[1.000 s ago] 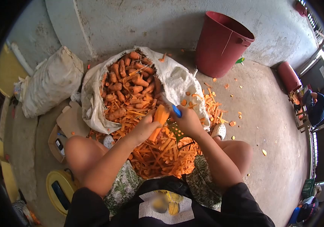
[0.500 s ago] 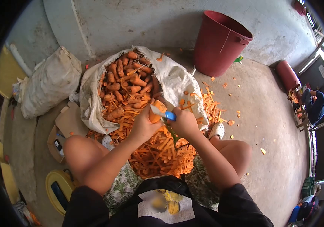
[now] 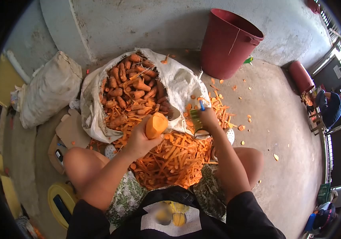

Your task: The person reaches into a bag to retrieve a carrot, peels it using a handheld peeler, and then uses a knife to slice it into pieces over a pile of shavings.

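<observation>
My left hand (image 3: 139, 140) is wrapped round a thick peeled carrot (image 3: 156, 126), its cut end facing up. To the right, my right hand (image 3: 208, 118) grips a tool with a blue handle (image 3: 202, 105); a green, blurred part and a shiny curved part show beside it. The tool and the carrot are apart. Beyond my left hand, an open white sack (image 3: 93, 101) holds many unpeeled carrots (image 3: 138, 84). A large heap of orange peelings (image 3: 174, 159) lies between my legs, below both hands.
A tall red bin (image 3: 228, 47) stands by the wall. At left are a full white sack (image 3: 51, 89), torn cardboard (image 3: 74, 129) and a yellow lid (image 3: 59, 199) bearing a phone. Scraps dot the floor on the right. Another person (image 3: 331, 109) sits far right.
My right hand has moved right and away from the carrot with the blue-handled tool. My left hand has shifted slightly left and down, and the carrot now shows a broad peeled face.
</observation>
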Tool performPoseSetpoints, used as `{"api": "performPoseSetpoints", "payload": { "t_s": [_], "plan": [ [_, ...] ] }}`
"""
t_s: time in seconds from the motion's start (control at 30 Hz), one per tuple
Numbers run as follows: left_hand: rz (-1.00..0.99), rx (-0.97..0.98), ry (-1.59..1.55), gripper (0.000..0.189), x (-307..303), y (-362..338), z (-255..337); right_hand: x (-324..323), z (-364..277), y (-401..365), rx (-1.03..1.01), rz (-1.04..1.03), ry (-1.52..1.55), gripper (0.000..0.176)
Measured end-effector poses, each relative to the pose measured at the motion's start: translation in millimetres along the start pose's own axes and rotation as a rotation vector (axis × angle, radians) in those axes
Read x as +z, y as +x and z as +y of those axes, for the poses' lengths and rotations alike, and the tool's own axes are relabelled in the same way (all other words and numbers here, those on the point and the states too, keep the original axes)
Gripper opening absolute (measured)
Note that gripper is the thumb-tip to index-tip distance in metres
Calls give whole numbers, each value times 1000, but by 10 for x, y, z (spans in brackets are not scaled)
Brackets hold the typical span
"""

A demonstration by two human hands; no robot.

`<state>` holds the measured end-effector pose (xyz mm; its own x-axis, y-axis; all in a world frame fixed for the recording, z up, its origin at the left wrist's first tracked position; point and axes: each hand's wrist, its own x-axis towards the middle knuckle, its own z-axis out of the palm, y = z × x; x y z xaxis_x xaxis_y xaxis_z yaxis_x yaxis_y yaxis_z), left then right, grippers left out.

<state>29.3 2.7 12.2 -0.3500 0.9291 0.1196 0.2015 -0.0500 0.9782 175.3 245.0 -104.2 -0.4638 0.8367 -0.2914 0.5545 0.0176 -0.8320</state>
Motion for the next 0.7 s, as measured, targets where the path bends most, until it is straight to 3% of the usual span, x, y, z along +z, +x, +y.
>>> {"api": "performPoseSetpoints", "payload": {
  "t_s": [0.03, 0.13, 0.17, 0.33, 0.43, 0.7],
  "plan": [
    [1, -2, 0, 32, -14, 24, -7, 123, -96, -118, -74, -41, 45, 29],
    [-9, 31, 37, 30, -18, 74, -68, 129, -702, -737, -238, -137, -235, 30],
    [34, 36, 88, 31, -2, 99, -132, 81, -990, -987, -205, -205, -240, 28],
    [60, -72, 200, 36, 8, 176, -205, 210, -1005, -1175, -450, -251, -368, 22],
    [51, -88, 218, 35, 13, 177, -204, 171, -1057, -1212, -366, -274, -390, 21],
    [20, -118, 306, 39, 15, 171, -128, 188, -932, -1228, -415, -205, -536, 16]
  ]
}}
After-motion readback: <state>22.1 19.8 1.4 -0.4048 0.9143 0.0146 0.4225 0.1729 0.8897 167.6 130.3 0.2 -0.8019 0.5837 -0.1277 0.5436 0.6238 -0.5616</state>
